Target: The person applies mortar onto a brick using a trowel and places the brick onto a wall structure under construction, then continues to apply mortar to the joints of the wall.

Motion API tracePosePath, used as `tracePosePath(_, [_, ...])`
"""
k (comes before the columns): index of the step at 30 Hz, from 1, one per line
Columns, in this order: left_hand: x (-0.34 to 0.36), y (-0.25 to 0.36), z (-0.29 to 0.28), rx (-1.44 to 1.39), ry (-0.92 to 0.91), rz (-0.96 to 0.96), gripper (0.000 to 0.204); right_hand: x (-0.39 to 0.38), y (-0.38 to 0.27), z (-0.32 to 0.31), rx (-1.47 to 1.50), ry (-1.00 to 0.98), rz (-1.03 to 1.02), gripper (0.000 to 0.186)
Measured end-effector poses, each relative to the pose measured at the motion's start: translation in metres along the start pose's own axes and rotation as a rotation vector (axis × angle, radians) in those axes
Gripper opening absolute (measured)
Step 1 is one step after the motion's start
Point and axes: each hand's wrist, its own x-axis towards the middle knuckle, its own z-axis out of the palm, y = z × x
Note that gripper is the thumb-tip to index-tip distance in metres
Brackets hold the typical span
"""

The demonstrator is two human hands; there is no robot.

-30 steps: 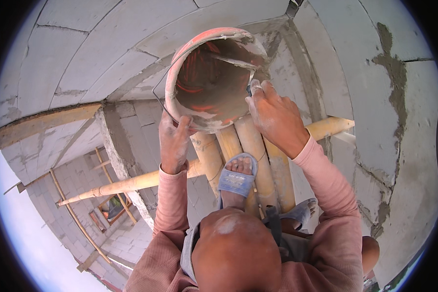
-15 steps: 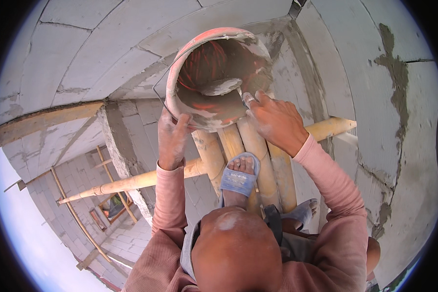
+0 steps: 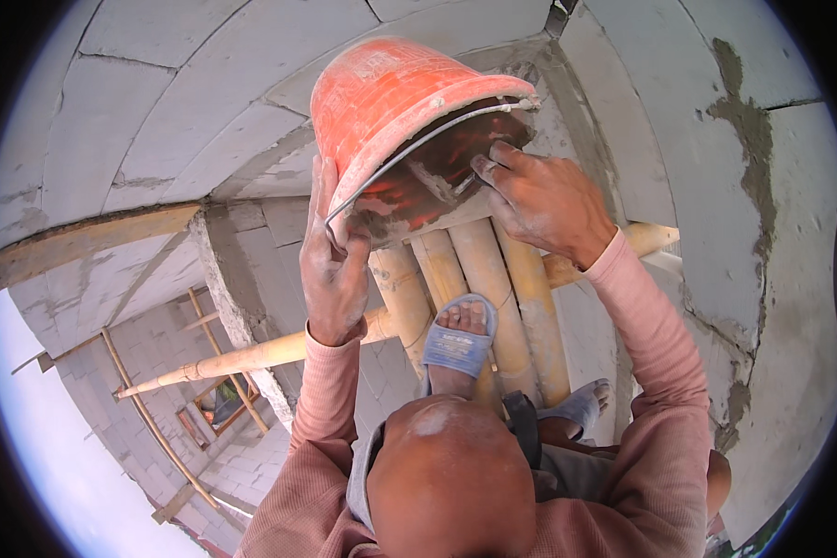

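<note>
An orange bucket (image 3: 381, 98), smeared with grey mortar, is tipped steeply with its mouth toward me. My left hand (image 3: 333, 270) grips its left side at the rim, thumb at the edge and fingers along the outer wall. A thin wire handle (image 3: 409, 156) crosses the mouth. My right hand (image 3: 553, 206) is closed at the right of the opening, round the handle of a trowel (image 3: 431, 180). The trowel's mortar-coated blade lies inside the bucket, partly in shadow. The trowel's handle is mostly hidden by my fingers.
Beneath me runs a platform of bamboo poles (image 3: 484, 288), with my blue sandal (image 3: 459, 346) on it. A crosswise bamboo pole (image 3: 242, 357) extends left. Grey block walls (image 3: 697, 177) stand close ahead and right. A timber board (image 3: 93, 244) juts at the left.
The bucket has tipped much further, so its orange outside now shows and less of the inside. My left hand has shifted along its side; my right hand moved slightly right with the trowel.
</note>
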Motion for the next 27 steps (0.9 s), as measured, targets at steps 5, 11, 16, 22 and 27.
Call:
tracePosePath(5, [0.000, 0.005, -0.013, 0.010, -0.041, -0.103, 0.044, 0.000, -0.004, 0.052, 0.542, 0.117, 0.048, 0.032])
tracePosePath(11, [0.023, -0.017, -0.031, -0.325, 0.146, -0.219, 0.039, 0.012, -0.034, 0.067, 1.176, -0.007, 0.272, 0.046])
tracePosePath(16, [0.033, -0.028, -0.060, -0.534, 0.263, -0.236, 0.029, 0.020, -0.001, 0.015, 1.075, -0.069, 0.378, 0.061])
tracePosePath(22, [0.019, -0.050, -0.091, -0.582, 0.357, -0.314, 0.051, 0.070, 0.089, -0.026, 0.779, -0.051, 0.509, 0.065])
tracePosePath(27, [0.008, -0.060, -0.095, -0.587, 0.388, -0.357, 0.051, 0.129, 0.135, -0.019, 0.384, -0.132, 0.443, 0.065])
